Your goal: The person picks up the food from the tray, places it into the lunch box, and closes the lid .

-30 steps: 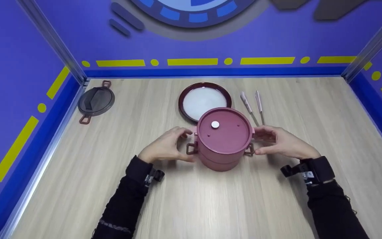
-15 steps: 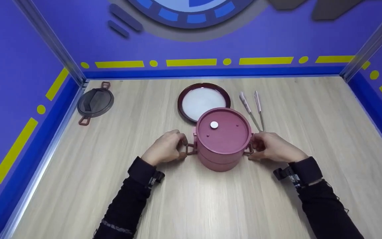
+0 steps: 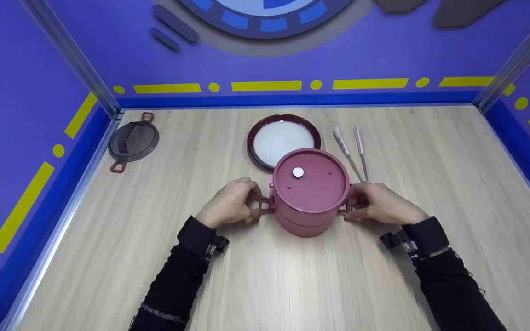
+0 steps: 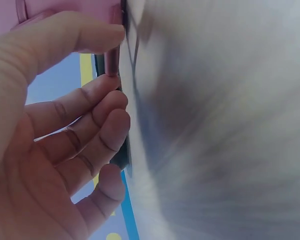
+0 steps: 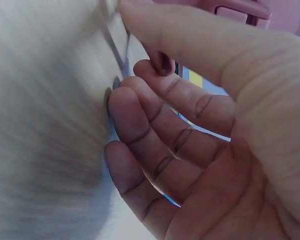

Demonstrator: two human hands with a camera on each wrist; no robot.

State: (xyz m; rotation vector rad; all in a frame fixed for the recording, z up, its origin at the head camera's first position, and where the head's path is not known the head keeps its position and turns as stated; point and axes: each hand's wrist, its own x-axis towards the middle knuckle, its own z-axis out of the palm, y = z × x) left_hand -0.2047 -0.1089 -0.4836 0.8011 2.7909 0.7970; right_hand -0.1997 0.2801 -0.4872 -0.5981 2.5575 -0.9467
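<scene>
A dusty-pink pot [image 3: 311,184] with a flat top and a white round knob stands on the table, a loop handle low on each side. At the pot's left handle [image 3: 266,205], my left hand [image 3: 232,202] pinches the loop between thumb and forefinger; in the left wrist view the thumb [image 4: 75,37] lies across the bar, with the other fingers loosely curled below. My right hand [image 3: 384,203] grips the opposite handle [image 5: 162,62] the same way, thumb in front and forefinger behind.
Behind the pot lies a white plate with a dark red rim [image 3: 252,146], partly covered by it. Two utensils with pale pink grips [image 3: 341,141] rest to its right. A dark grey round lid [image 3: 134,140] with reddish handles sits at the far left. Blue walls [image 3: 265,99] border the table.
Both hands were spread wide beside the pot; their fingers have since drawn together onto its two handles. The right hand came lower and inward. The pot stands where it was.
</scene>
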